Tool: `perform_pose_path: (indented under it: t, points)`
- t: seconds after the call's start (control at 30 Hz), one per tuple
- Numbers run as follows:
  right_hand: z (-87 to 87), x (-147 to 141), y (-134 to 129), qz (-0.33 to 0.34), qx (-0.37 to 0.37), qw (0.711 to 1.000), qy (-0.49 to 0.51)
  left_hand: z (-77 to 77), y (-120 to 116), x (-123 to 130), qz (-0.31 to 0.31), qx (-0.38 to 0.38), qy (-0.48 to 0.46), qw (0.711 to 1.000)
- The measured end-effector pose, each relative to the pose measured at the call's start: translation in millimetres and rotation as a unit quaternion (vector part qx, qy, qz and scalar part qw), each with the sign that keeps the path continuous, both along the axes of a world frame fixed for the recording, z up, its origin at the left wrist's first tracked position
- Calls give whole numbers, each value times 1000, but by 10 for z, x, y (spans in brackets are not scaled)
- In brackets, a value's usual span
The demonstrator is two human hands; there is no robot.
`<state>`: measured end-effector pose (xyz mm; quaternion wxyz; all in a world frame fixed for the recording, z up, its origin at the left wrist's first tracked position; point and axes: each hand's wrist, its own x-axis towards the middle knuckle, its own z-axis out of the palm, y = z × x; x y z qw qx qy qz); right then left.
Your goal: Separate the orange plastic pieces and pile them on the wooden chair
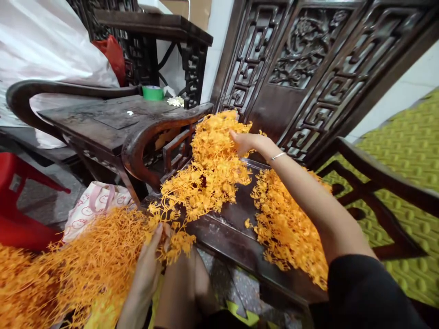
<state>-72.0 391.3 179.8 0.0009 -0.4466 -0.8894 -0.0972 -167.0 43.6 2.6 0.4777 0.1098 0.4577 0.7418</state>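
Sorting orange plastic flower sprigs on a carved dark-wood chair seat (236, 237), centre of frame. My right hand (245, 141), upper centre, reaches w/ fingers loosely curled into the top of the big sprig pile (209, 169); can't tell if it's pinching any or just resting on them. A thin bracelet (278, 156) sits on that wrist. My left hand (151, 262), lower centre-left, pinches a small clump of sprigs (176, 242) between thumb & fingers at the seat's front edge.

Progress, judging by how things lie: three heaps. A loose stringy mass (68, 269) fills the lower left, over my lap; the big pile runs diagonally up the seat toward the chair back (308, 59); a separate heap (288, 228) lies right of centre, partly under my right forearm. Which heap is done & which is left, I can't tell; the seat pile looks large, so plenty seems to remain.

Edges & room: a bare strip of seat shows between the two seat heaps. The curved armrest (151, 137) hems in the pile at centre-left, another arm (377, 178) at right. Sprigs overhang the front edge & could slip off. Upper left: side table (103, 119) w/ a green tape roll (152, 92). Left: white printed bag (92, 205), red stool (17, 201).
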Motion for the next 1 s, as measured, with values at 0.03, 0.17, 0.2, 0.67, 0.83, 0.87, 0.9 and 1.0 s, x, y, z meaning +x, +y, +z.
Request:
perform_pose_path:
  t: [0.03, 0.17, 0.2, 0.67, 0.83, 0.87, 0.9, 1.0]
  points:
    - [37, 16, -108, 33, -30, 999, -24, -12, 7, 1, 6, 4, 10, 1000]
    - [-3, 88, -683, 175, -108, 977, -59, -81, 87, -25, 52, 21, 20, 998]
    - [-64, 92, -842, 230, -126, 964, -45, -87, 119, -31, 64, 26, 21, 997]
    - [-1508, -495, -674, 220, 39, 972, 68, -132, 193, -24, 38, -65, 47, 996]
    - [-1585, -431, 7, 215, 55, 974, 51, -245, 181, 32, -1, -113, 119, 986]
    - [-1598, -441, 117, 215, 56, 974, 45, -244, 158, 46, -3, -112, 151, 982]
    - [-1605, -455, 221, 213, 57, 974, 40, -240, 127, 56, -2, -111, 182, 977]
    - [-1596, -497, 488, 197, 60, 978, 30, -231, 2, 70, 5, -122, 254, 960]
